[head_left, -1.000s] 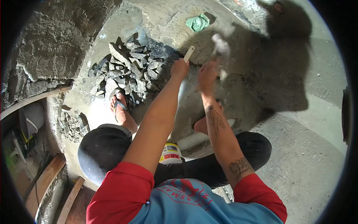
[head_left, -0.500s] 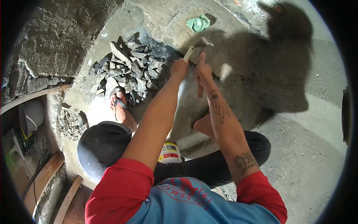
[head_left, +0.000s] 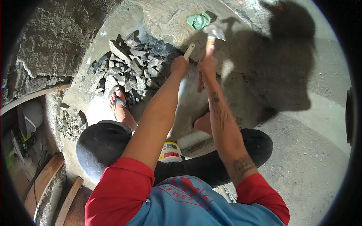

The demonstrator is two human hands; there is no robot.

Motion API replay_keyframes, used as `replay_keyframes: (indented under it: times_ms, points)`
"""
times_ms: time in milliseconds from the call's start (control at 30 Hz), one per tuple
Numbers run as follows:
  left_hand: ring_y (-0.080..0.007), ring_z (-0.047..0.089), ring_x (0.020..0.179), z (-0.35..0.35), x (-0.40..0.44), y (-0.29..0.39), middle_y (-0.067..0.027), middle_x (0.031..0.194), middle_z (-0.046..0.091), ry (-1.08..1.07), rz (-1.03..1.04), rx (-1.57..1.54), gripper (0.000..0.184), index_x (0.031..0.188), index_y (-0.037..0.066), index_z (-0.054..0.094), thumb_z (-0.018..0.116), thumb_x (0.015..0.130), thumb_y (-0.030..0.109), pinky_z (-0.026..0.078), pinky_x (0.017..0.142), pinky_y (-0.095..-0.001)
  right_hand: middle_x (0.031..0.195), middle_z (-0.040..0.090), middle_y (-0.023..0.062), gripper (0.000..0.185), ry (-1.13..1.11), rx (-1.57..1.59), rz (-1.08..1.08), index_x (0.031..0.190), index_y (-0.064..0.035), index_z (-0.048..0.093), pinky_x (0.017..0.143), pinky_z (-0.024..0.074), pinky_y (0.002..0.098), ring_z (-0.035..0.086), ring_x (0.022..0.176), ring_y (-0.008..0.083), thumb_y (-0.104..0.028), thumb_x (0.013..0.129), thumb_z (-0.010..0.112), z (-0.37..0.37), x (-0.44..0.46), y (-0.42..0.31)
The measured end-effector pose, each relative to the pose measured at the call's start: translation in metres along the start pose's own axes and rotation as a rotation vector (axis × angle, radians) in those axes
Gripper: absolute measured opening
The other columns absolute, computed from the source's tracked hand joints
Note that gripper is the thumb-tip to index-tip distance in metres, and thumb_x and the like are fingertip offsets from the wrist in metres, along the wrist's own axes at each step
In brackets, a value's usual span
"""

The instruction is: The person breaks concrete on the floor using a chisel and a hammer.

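Note:
My left hand (head_left: pixel 179 67) is closed round a pale handle (head_left: pixel 189 51) with a hole in its tip; whatever lies at its lower end is hidden by the hand. Just to the right, my right hand (head_left: pixel 207 67) grips a hammer (head_left: pixel 214 33). Its metal head points up and away from me, and the lower end of its wooden handle shows under my fist. Left of my hands is a pile of broken grey stones (head_left: pixel 135 69).
A crumpled green bag (head_left: pixel 198 21) lies beyond the hammer. A white tub (head_left: pixel 170 152) stands between my legs. Smaller rubble (head_left: pixel 70 122) and curved wooden boards (head_left: pixel 46 179) are at the left. My sandalled foot (head_left: pixel 120 107) touches the pile's edge.
The hammer, blurred by motion in the earlier frames, now shows sharply with its head high. My right forearm has turned and shifted slightly. My left hand has hardly moved.

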State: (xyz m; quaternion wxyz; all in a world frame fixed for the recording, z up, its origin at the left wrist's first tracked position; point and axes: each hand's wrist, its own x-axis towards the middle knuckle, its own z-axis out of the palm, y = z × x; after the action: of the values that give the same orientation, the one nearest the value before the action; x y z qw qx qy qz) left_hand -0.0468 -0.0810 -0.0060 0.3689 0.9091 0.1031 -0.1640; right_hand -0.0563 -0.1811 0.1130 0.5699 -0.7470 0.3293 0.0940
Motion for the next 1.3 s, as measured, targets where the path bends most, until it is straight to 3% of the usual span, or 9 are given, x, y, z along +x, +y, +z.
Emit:
replay_keyframes:
  times_ms: [167,233,467,567,700,900,967,1067,1300]
  points:
    - [-0.0383,0.065,0.086,0.0,0.003,-0.002,-0.0236,0.092,0.066,-0.02,-0.016,0.011,0.038,0.094,-0.001,0.061,0.058,0.088,0.036,0.054,0.073,-0.0457,0.057,0.055,0.0133,0.083,0.254,-0.15,-0.597,0.058,0.0047,0.053,0.056,0.0429,0.0418,0.056,0.056,0.0263,-0.068,0.089,0.029,0.017,0.004,0.039]
    - [-0.0387,0.065,0.086,-0.001,0.0,-0.001,-0.0237,0.091,0.066,0.003,0.008,-0.02,0.039,0.094,-0.002,0.061,0.058,0.088,0.036,0.054,0.073,-0.046,0.054,0.05,0.0095,0.075,-0.017,-0.266,0.174,0.06,0.0002,0.053,0.052,0.0411,0.041,0.052,0.052,0.0209,-0.064,0.092,0.031,0.02,0.008,0.028]
    - [-0.0387,0.065,0.088,0.002,0.004,-0.002,-0.0224,0.093,0.066,-0.042,-0.036,-0.019,0.037,0.096,0.0,0.062,0.059,0.088,0.036,0.053,0.073,-0.0464,0.05,0.045,0.0053,0.072,0.119,0.336,-0.249,0.064,-0.006,0.051,0.041,0.0353,0.0339,0.043,0.041,0.0163,-0.069,0.089,0.028,0.009,-0.009,-0.002]
    - [-0.0385,0.064,0.089,0.002,0.005,-0.001,-0.0216,0.093,0.066,-0.025,-0.053,-0.014,0.037,0.096,0.001,0.063,0.059,0.088,0.036,0.053,0.074,-0.0464,0.049,0.043,0.0018,0.067,0.135,-0.251,-0.128,0.062,-0.0099,0.049,0.04,0.0335,0.0298,0.041,0.039,0.0131,-0.067,0.091,0.028,0.026,0.012,0.069]
    - [-0.0381,0.064,0.09,-0.003,0.002,0.002,-0.0216,0.094,0.066,-0.025,-0.039,-0.019,0.037,0.096,0.001,0.063,0.059,0.088,0.037,0.053,0.076,-0.0465,0.048,0.043,0.0022,0.065,-0.04,-0.121,0.199,0.063,-0.0108,0.051,0.04,0.0336,0.0298,0.04,0.039,0.0131,-0.065,0.092,0.029,0.001,-0.004,-0.004]
    - [-0.0381,0.064,0.09,0.002,0.007,0.001,-0.0214,0.093,0.066,-0.03,-0.044,0.001,0.036,0.095,0.001,0.063,0.06,0.087,0.036,0.052,0.076,-0.0464,0.049,0.044,0.0034,0.067,0.168,0.39,-0.326,0.064,-0.0082,0.052,0.04,0.0342,0.0335,0.041,0.04,0.0137,-0.069,0.088,0.034,0.012,0.003,0.007]
    - [-0.0381,0.064,0.09,0.001,0.005,0.001,-0.0213,0.093,0.066,-0.028,-0.056,0.004,0.036,0.094,0.001,0.064,0.06,0.087,0.036,0.052,0.076,-0.0464,0.055,0.05,0.0067,0.076,0.163,-0.099,0.062,0.06,-0.0008,0.054,0.047,0.0389,0.0335,0.05,0.048,0.0194,-0.07,0.086,0.037,0.024,0.01,0.031]
    - [-0.0384,0.064,0.089,-0.006,0.002,0.002,-0.0213,0.096,0.066,-0.045,-0.024,-0.002,0.036,0.092,0.001,0.065,0.059,0.087,0.037,0.053,0.076,-0.0467,0.049,0.042,0.0007,0.068,-0.001,-0.049,0.214,0.062,-0.009,0.048,0.039,0.0329,0.0304,0.039,0.039,0.0129,-0.072,0.085,0.038,0.019,0.001,0.021]
    - [-0.0316,0.064,0.101,-0.05,-0.006,0.003,-0.0174,0.107,0.066,-0.152,-0.154,0.216,0.028,0.105,0.004,0.067,0.053,0.089,0.023,0.053,0.083,-0.0409,0.051,0.042,-0.0007,0.067,-0.005,0.161,0.078,0.064,-0.0102,0.046,0.038,0.0317,0.0289,0.038,0.039,0.0115,-0.073,0.084,0.037,-0.008,-0.021,-0.007]
